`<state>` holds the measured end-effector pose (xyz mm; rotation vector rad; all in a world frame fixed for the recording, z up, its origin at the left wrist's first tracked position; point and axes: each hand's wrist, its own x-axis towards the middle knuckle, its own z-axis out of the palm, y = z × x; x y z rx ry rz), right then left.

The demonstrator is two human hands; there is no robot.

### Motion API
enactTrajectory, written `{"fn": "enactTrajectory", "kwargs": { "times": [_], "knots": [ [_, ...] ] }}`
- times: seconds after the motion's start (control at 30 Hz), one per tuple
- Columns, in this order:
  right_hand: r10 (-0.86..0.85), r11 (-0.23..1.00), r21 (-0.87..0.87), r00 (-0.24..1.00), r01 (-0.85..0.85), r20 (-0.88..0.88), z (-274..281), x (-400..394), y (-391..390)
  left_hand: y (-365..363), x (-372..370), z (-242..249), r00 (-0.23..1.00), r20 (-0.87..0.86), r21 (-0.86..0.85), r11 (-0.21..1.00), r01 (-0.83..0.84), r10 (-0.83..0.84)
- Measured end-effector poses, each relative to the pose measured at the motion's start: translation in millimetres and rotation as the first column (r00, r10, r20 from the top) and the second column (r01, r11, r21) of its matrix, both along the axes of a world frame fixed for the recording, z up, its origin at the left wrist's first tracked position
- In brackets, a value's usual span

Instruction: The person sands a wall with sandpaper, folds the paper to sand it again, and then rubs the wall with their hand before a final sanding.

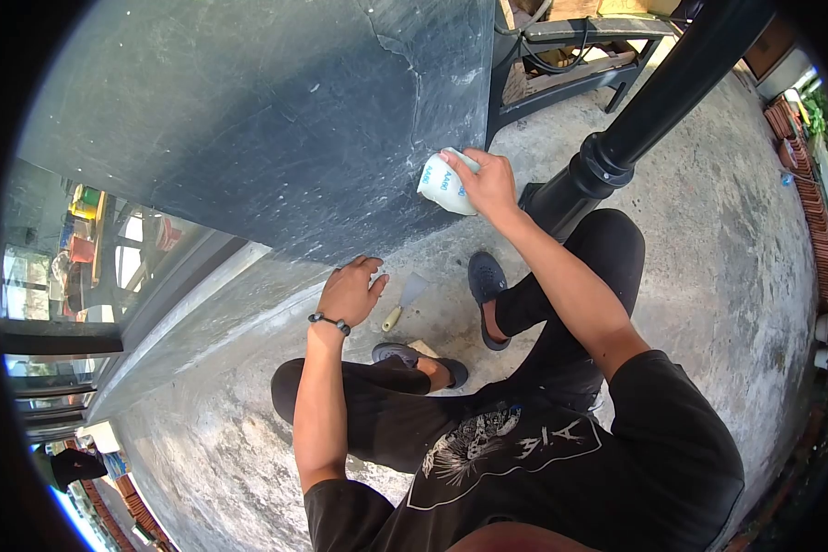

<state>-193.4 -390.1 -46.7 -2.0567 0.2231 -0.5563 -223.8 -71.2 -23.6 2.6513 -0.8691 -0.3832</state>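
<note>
My right hand (pixel 489 189) grips a folded piece of sandpaper (pixel 445 184) with a pale backing and blue "AA60" print. The sandpaper is against or very near the dark grey wall (pixel 276 120), close to its right edge. White scuffs and a crack mark the wall's surface. Beside the wall's lower edge is my left hand (pixel 348 293), its fingers slightly bent and thumb apart, holding nothing. A putty knife (pixel 405 299) with a pale handle lies on the concrete floor (pixel 248 442) just right of my left hand.
A black metal post (pixel 607 152) rises close to my right hand. Behind it stands a dark bench (pixel 580 64) with wood pieces and a cable. Glass panes (pixel 74 248) with dark frames are at the left. Stacked terracotta-coloured pieces (pixel 805 184) line the far right.
</note>
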Motion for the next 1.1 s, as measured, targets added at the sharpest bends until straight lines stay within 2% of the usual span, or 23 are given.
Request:
{"fn": "enactTrajectory", "kwargs": {
  "times": [0.33,0.63,0.73,0.83,0.93,0.97,1.1],
  "knots": [
    [0.01,1.0,0.018,1.0,-0.01,-0.019,9,-1,1,-2,0,4,1.0,-0.014,-0.006,1.0,-0.007,0.007],
    [0.064,0.997,-0.034,0.998,-0.064,-0.018,16,2,4,1,-3,3,1.0,-0.009,0.002,1.0,-0.012,0.012],
    [0.04,0.999,0.021,0.998,-0.041,0.049,22,0,6,-4,1,0,1.0,-0.014,0.0,1.0,0.001,-0.001],
    [0.076,0.99,-0.124,0.995,-0.069,0.058,12,3,9,-4,-1,1,1.0,-0.022,0.005,1.0,-0.006,0.006],
    [0.032,0.999,-0.008,0.993,-0.031,0.113,14,4,12,-5,1,4,1.0,-0.025,0.003,1.0,-0.012,0.012],
    [0.028,0.999,-0.036,0.989,-0.023,0.147,22,5,10,-4,1,2,1.0,-0.024,-0.001,1.0,-0.015,0.015],
    [0.06,0.997,-0.042,0.994,-0.057,0.087,26,5,5,-2,1,-2,1.0,-0.026,0.007,1.0,-0.001,0.001]
  ]
}}
